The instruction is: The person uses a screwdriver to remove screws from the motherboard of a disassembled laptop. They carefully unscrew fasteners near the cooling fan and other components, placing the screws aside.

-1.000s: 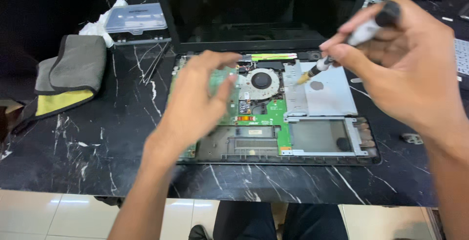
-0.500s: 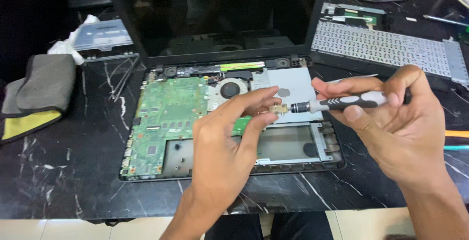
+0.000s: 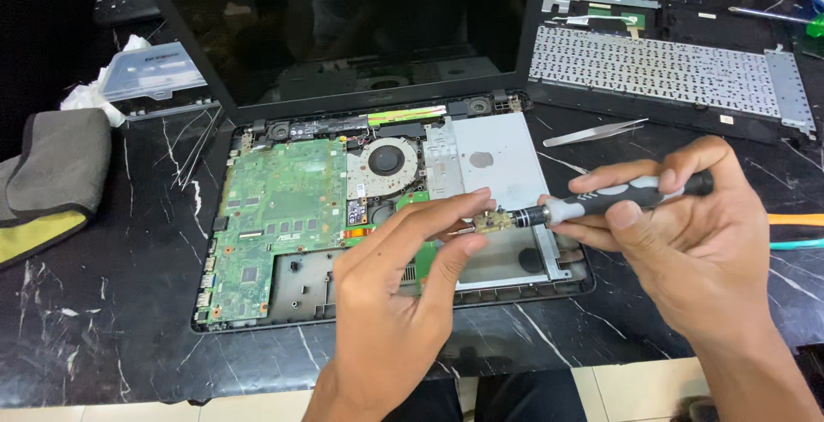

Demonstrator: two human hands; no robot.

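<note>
Far left on the black marble worktop (image 3: 103,336): one folded grey-and-yellow cloth (image 3: 51,182), one silver optical drive (image 3: 154,74) with white tissue beside it. Centre: one opened laptop base (image 3: 257,302), screen upright behind it, with one green mainboard (image 3: 275,216), one round cooling fan (image 3: 388,163) and one silver metal plate (image 3: 502,151) exposed. Left hand (image 3: 395,302) hovers above the base's right half, fingers pinched on one small brass-coloured part (image 3: 491,221) at the tip of the driver. Right hand (image 3: 695,242) is clenched round one grey-and-black precision screwdriver (image 3: 614,197), held nearly level, tip meeting the part. Judgement: the work goes best with the part gripped firm, the shaft kept in line with it, and light turning, since a small piece dropped here could vanish into the open chassis. Right side: one pair of tweezers (image 3: 594,133), one detached keyboard (image 3: 661,70), and, at the edge, one orange tool (image 3: 796,218).
</note>
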